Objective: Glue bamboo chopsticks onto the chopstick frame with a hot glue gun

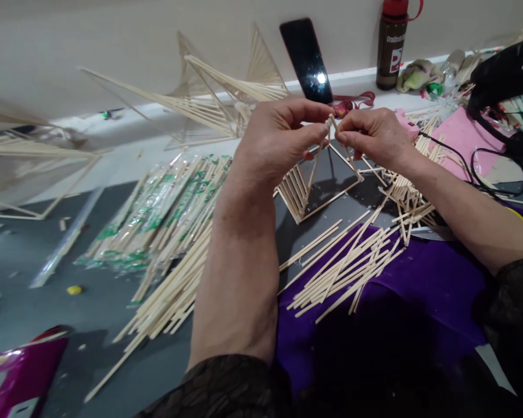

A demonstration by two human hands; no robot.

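Note:
A small frame of thin wooden sticks (pixel 328 207) stands on the grey table, its base a four-sided outline with a row of slanting sticks on the left. At its top, several sticks meet in a point. My left hand (pixel 279 133) pinches that tip from the left, thumb and forefinger closed on it. From the right, my right hand (pixel 377 136) pinches a stick (pixel 335 123) at the same tip. The fingertips of both hands almost touch, and the joint between them is partly hidden.
Loose sticks (pixel 344 273) lie on purple cloth (pixel 440 273). Plastic-wrapped chopstick packs (pixel 157 215) are at left. Finished stick structures (pixel 209 98) stand by the wall with a phone (pixel 307 61) and a bottle (pixel 391 49). A black cable (pixel 473 168) crosses the right side.

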